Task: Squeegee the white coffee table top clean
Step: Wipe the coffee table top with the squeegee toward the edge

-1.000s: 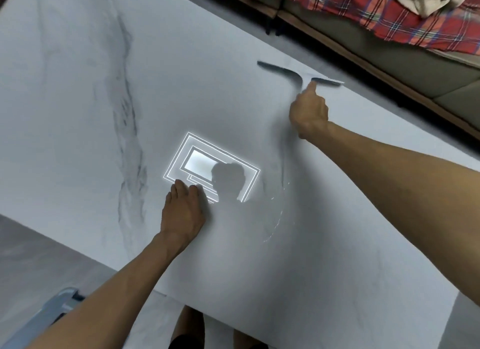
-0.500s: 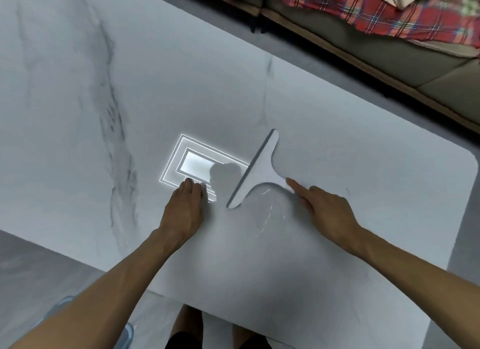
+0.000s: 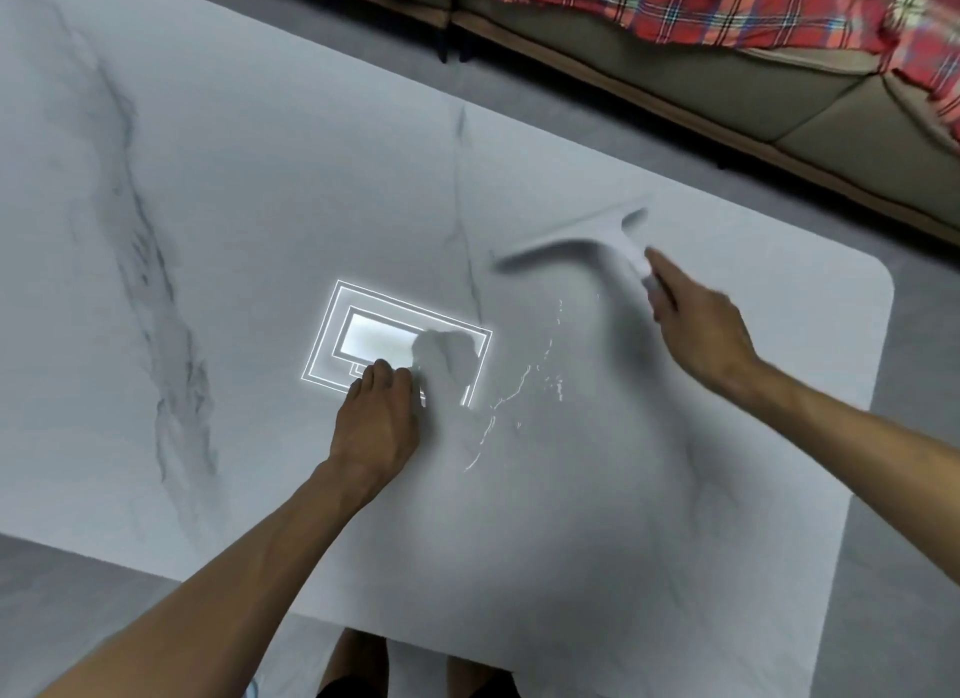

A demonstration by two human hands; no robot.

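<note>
Honestly, there was nothing readable anywhere: no text, brand or number. The closest thing to a mark was the bright nested-rectangle glare [image 3: 375, 337] on the white coffee table top [image 3: 260, 204], and that had no letters in it.

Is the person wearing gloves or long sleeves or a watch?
No. The left hand and right hand are bare: no gloves, rings or watch show. The left forearm and right forearm are bare too, with no sleeve as far as the picture reaches.
</note>
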